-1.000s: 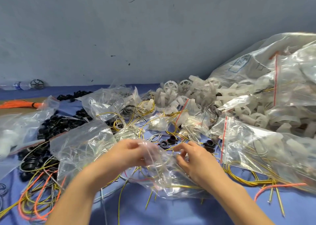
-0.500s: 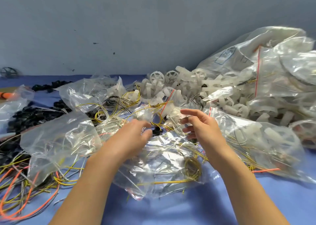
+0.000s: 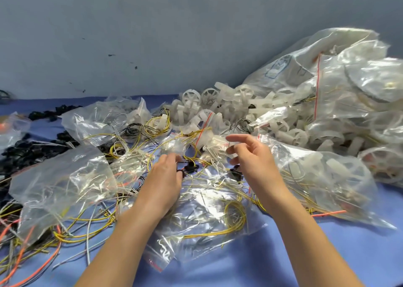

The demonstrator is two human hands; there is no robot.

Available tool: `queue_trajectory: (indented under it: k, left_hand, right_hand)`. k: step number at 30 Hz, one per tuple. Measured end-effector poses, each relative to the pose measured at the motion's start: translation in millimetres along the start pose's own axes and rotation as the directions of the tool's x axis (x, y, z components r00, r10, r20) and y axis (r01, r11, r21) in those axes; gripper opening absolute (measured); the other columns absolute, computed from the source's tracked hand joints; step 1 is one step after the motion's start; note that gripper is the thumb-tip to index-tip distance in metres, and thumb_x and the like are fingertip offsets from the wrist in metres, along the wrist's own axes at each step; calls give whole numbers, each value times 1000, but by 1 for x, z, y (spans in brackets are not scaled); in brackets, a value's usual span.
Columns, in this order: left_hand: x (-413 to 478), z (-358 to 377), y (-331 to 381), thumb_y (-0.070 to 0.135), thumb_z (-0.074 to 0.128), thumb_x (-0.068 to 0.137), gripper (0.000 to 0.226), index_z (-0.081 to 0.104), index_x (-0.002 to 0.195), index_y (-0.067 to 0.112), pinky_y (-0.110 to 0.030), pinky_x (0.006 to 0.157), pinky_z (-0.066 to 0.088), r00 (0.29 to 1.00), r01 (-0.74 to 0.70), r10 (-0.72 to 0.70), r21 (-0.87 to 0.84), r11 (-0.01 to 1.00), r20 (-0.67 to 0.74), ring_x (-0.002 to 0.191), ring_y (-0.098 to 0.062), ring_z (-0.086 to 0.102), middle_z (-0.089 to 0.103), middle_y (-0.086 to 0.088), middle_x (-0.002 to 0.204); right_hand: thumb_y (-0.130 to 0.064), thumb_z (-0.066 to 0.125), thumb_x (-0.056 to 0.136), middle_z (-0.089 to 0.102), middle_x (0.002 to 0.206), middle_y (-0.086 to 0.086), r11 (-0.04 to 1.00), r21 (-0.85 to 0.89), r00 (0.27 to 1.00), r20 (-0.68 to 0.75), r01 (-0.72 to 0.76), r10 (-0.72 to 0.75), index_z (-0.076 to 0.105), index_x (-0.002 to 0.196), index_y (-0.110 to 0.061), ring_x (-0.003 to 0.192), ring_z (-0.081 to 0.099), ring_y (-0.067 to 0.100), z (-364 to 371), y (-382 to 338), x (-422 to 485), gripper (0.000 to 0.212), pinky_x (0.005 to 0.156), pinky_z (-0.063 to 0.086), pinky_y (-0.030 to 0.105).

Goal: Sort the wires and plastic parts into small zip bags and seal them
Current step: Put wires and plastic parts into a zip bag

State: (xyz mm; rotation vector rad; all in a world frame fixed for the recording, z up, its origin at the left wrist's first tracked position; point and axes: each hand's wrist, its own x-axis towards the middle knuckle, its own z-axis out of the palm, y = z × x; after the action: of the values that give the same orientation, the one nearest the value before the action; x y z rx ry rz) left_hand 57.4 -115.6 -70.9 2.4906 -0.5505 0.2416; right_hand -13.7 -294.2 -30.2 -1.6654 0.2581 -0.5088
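A clear zip bag (image 3: 209,219) holding coiled yellow wires lies flat on the blue cloth under both of my forearms. My left hand (image 3: 165,177) reaches past its top edge, its thumb and fingertips pinching a small black plastic part (image 3: 189,168) among loose wires. To the right, my right hand (image 3: 250,155) hovers with fingers spread and loosely bent, holding nothing. Its fingertips are close to a small bag with a white part (image 3: 214,143). Loose white plastic wheels (image 3: 209,103) are heaped behind.
Large filled bags of white parts (image 3: 349,103) pile up on the right against the grey wall. Another filled bag (image 3: 322,177) lies beside my right wrist. A crumpled bag (image 3: 63,177), black parts (image 3: 24,151) and orange and yellow wires (image 3: 32,243) cover the left.
Both hands let go of the wire bag, which now lies flat, and moved forward. My left hand has reached the black parts and my right hand has lifted with its fingers spread.
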Motion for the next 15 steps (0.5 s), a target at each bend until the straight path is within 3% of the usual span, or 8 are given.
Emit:
queue_trajectory:
  k: [3, 6, 8, 11, 13, 15]
  left_hand:
    - [-3, -19, -2, 17, 51, 98, 26, 62, 121, 16, -22, 84, 37, 979, 66, -86, -113, 991, -182, 96, -19, 57, 53, -4, 112]
    - [-11, -59, -18, 17, 56, 93, 18, 71, 102, 21, -27, 79, 45, 873, 183, -314, -345, 921, -374, 84, -16, 61, 65, -3, 100]
    - [-24, -82, -29, 13, 59, 90, 16, 70, 89, 24, -24, 69, 48, 836, 208, -431, -530, 822, -340, 71, -9, 60, 69, 1, 83]
    - [-51, -95, -37, 6, 56, 92, 19, 68, 88, 20, -22, 59, 47, 848, 273, -504, -682, 679, -163, 64, -12, 57, 66, 0, 73]
    - [-74, -96, -42, 4, 54, 94, 19, 67, 89, 17, -19, 54, 50, 840, 319, -538, -731, 603, -77, 61, -14, 59, 67, -1, 72]
    - [-98, -95, -45, 3, 55, 94, 18, 67, 90, 16, -19, 52, 52, 839, 349, -543, -770, 534, 4, 57, -11, 61, 69, 2, 67]
  right_hand:
    - [-17, 49, 96, 69, 87, -8, 927, -321, 980, 102, 196, -172, 69, 104, -27, 70, 59, 1, 15, 1, -11, 24, 67, 46, 25]
    - [-31, 54, 96, 65, 86, -8, 802, -470, 912, 347, 369, -217, 70, 108, -29, 64, 51, -3, 34, -8, -28, 20, 69, 40, 26]
    - [-47, 56, 93, 59, 86, -9, 745, -503, 855, 491, 437, -170, 66, 111, -31, 72, 50, 1, 46, -18, -42, 26, 74, 42, 29]
    - [-70, 55, 80, 51, 101, -10, 642, -547, 789, 594, 538, -155, 50, 125, -37, 95, 54, 14, 66, -25, -71, 56, 82, 42, 33]
    - [-67, 56, 79, 47, 111, -2, 436, -601, 724, 659, 670, -204, 41, 131, -34, 100, 51, 22, 81, -22, -93, 64, 78, 34, 36]
    - [-48, 56, 86, 44, 114, 4, 267, -644, 697, 676, 717, -240, 41, 130, -26, 101, 50, 28, 92, -17, -104, 52, 72, 28, 38]
